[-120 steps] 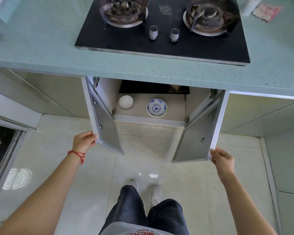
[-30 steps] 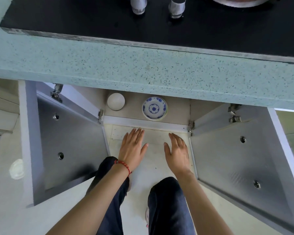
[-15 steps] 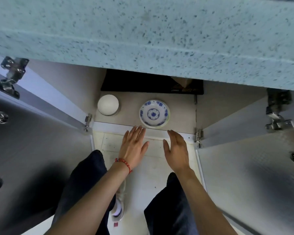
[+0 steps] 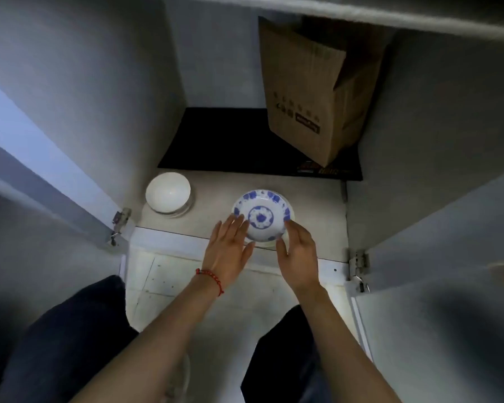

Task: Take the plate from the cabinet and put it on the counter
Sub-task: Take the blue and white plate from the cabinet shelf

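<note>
Head view: cabinet [image 4: 274, 187] is holding blue-patterned plate [image 4: 261, 218] near front edge, white bowl [image 4: 168, 196] to its left, brown paper bag [image 4: 314, 91] at the back. Left hand [image 4: 227, 251] and right hand [image 4: 298, 253], fingers spread wide, are now touching the plate's sides, having reached forward from the floor area.

Cabinet floor [image 4: 216, 196]: the white bowl [image 4: 168, 196] stands near the front lip at the left wall, with a bare strip of floor between it and the blue-patterned plate [image 4: 261, 218], wide enough for fingers. Behind the bowl lies a flat black mat [image 4: 216, 141], and a tall brown paper bag [image 4: 312, 91] fills the rear right corner on it. In front of the bowl both doors stand swung wide; only the hinges [image 4: 120, 225] project at the sides.
</note>
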A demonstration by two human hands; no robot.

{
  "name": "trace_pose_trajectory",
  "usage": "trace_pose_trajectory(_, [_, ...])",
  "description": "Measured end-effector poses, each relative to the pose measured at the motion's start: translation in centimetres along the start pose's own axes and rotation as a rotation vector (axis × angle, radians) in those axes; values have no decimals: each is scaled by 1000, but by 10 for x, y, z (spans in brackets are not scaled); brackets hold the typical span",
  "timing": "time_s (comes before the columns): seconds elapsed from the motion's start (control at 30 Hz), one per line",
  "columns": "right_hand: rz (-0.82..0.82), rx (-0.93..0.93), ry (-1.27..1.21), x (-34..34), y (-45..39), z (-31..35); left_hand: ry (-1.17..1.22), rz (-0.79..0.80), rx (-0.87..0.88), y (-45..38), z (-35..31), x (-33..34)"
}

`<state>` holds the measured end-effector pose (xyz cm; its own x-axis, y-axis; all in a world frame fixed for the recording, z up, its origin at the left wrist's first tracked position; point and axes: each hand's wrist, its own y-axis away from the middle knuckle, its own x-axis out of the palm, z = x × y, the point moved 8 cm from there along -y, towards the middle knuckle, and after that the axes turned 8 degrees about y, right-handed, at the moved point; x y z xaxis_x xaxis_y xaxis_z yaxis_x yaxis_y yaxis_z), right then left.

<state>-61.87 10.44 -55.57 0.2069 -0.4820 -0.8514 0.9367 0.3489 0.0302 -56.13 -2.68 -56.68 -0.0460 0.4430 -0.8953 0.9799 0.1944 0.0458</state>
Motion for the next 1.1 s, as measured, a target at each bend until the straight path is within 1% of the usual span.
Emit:
trace_pose_trajectory(0.13, [-23, -24, -36, 22, -17, -16, 34, -20, -12, -12, 20, 23])
trace_pose_trajectory(0.27, [-22, -35, -18, 38, -32, -34, 82, -33, -40, -22, 37, 39])
trace_pose_trajectory(0.67, [-24, -54, -8, 76, -66, -79, 106, -107, -31, -69, 74, 74])
trace_pose_trajectory(0.9, [-27, -26, -8, 104, -80, -98, 98, -67, -54, -86, 97, 104])
trace_pose_trajectory(1.1, [1, -81, 101, 122, -91, -105, 149, -73, -79, -99, 106, 116])
